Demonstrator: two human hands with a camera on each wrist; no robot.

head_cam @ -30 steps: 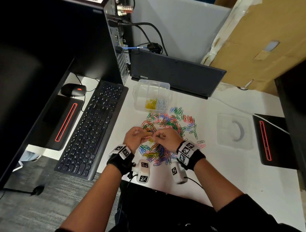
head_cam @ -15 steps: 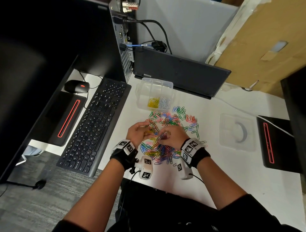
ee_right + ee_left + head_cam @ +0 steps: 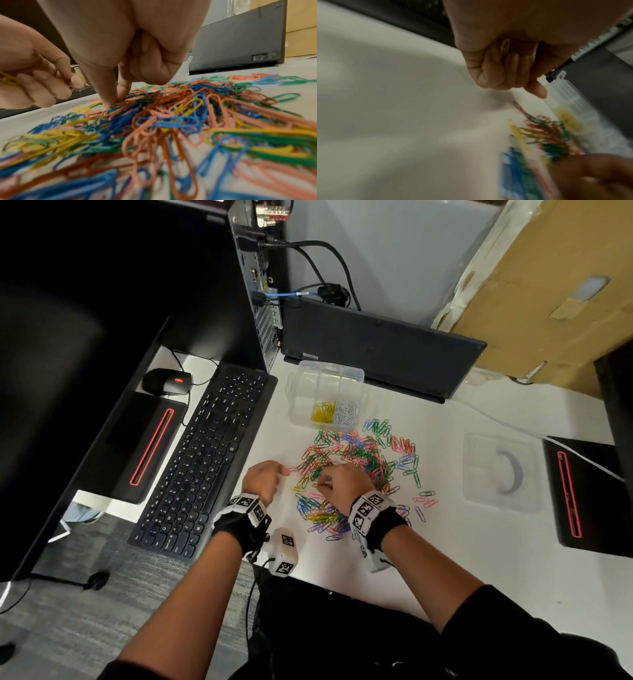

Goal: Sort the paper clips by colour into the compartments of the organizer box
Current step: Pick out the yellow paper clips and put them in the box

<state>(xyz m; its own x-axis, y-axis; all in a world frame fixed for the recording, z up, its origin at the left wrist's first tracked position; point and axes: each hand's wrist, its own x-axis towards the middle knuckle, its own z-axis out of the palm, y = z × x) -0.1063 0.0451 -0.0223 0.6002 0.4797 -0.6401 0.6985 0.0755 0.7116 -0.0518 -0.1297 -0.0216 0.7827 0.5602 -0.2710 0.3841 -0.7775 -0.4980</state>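
Observation:
A mixed pile of coloured paper clips (image 3: 363, 460) (image 3: 171, 121) lies on the white desk. Behind it stands the clear organizer box (image 3: 329, 368) (image 3: 563, 92), with yellow clips (image 3: 323, 412) in one near compartment and white clips (image 3: 347, 412) in the one beside it. My left hand (image 3: 281, 472) (image 3: 508, 65) hovers just left of the pile, its fingers curled round several yellow clips (image 3: 505, 46) (image 3: 6, 79). My right hand (image 3: 323, 482) (image 3: 115, 100) is down on the pile's left part, thumb and forefinger pinching a yellow clip; its other fingers are curled.
A black keyboard (image 3: 205, 453) lies left of the pile, with a mouse (image 3: 168, 381) beyond it. A dark laptop (image 3: 376, 350) stands behind the box. The clear lid (image 3: 500, 470) rests to the right, near a black device (image 3: 582, 494). Cardboard (image 3: 548, 285) leans at the back right.
My left hand has drawn away leftward from the right hand, off the pile, still holding yellow clips. The right hand stays low on the pile.

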